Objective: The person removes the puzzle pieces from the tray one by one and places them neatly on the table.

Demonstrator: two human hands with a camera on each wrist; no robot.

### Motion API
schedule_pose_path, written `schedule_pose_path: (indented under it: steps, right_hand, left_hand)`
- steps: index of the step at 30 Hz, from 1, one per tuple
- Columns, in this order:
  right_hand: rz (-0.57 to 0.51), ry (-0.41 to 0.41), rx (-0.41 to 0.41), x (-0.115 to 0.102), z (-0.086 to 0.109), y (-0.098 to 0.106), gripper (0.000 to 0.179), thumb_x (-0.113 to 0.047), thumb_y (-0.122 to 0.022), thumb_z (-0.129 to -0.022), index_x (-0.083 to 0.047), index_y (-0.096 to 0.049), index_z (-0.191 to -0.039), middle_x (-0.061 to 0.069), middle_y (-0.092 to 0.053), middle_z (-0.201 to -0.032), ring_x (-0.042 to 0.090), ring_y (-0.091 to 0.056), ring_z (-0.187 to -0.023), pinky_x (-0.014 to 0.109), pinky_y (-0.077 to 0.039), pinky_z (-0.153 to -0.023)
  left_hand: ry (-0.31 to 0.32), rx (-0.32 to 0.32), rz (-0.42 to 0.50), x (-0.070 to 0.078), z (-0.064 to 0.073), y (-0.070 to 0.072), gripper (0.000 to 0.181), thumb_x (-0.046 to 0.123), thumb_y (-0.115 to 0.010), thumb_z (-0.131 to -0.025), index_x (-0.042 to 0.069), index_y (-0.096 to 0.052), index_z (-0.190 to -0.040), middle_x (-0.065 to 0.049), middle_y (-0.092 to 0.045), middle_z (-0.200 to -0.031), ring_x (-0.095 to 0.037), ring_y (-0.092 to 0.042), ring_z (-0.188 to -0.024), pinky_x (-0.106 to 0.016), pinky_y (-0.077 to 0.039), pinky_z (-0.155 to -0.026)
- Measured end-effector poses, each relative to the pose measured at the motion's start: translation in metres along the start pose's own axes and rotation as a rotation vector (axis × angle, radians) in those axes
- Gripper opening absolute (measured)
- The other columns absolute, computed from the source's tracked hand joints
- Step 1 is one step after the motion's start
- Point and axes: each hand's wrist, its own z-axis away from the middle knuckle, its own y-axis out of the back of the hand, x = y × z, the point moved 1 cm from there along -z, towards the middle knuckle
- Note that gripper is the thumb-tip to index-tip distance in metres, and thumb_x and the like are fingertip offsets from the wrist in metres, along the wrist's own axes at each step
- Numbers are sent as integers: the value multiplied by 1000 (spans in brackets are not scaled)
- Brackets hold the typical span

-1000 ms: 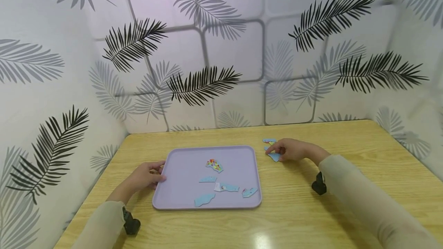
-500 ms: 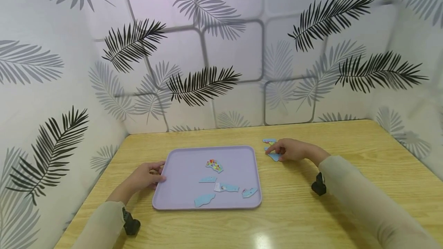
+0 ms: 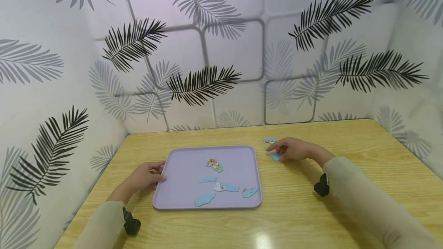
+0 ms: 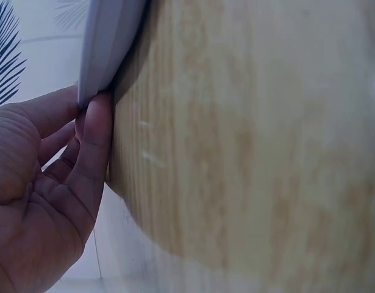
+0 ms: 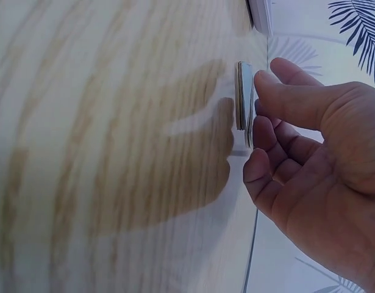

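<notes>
Tray (image 3: 180, 168): lilac, lower centre of the frame, bearing puzzle pieces (image 3: 204, 200)
Left hand (image 3: 145, 177): clamped on the tray's left rim
Right hand (image 3: 294, 150): right of centre, fingertips at a light-blue puzzle piece (image 3: 275, 156) on the wood-grain table (image 3: 311, 210); cannot tell whether it pinches

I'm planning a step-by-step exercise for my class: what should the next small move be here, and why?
Probably lift the blue piece toward the tray with the right hand: that hand is right at it on the table, similar pieces lie on the tray, and the left hand holds the tray's edge.
</notes>
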Motion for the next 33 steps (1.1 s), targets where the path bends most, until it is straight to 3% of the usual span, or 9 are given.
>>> schedule_pose_path:
  steps: [6,13,20,33]
  right_hand:
    - [-44,-11,-8,-2,2,-4,43,4,-66,-87,-2,-61,-129,10,-57,-102,24,-51,-92,37,-45,-82]
    - [-139,9,0,-11,5,-12,43,2,-65,-88,1,-58,-131,14,-58,-110,28,-53,-102,39,-45,-89]
    - [-164,43,44,-19,4,-25,41,0,-68,-88,1,-60,-127,14,-59,-102,26,-53,-95,31,-48,-83]
    - [-327,25,101,-35,10,-50,41,-3,-71,-87,4,-60,-126,17,-58,-104,26,-51,-95,26,-48,-75]
  left_hand:
    - [1,1,-3,0,0,1,63,7,-71,-88,-2,-43,-143,-14,-52,-107,-21,-56,-85,-34,-55,-65]
    - [-6,-7,2,2,1,1,63,7,-71,-89,-3,-42,-144,-14,-52,-108,-21,-55,-86,-34,-54,-65]
    - [-7,-11,7,2,1,2,63,8,-71,-89,-3,-42,-144,-14,-52,-108,-21,-56,-86,-34,-55,-65]
    - [-17,-10,0,1,1,2,63,8,-72,-88,-4,-43,-143,-14,-53,-107,-20,-56,-84,-34,-55,-65]
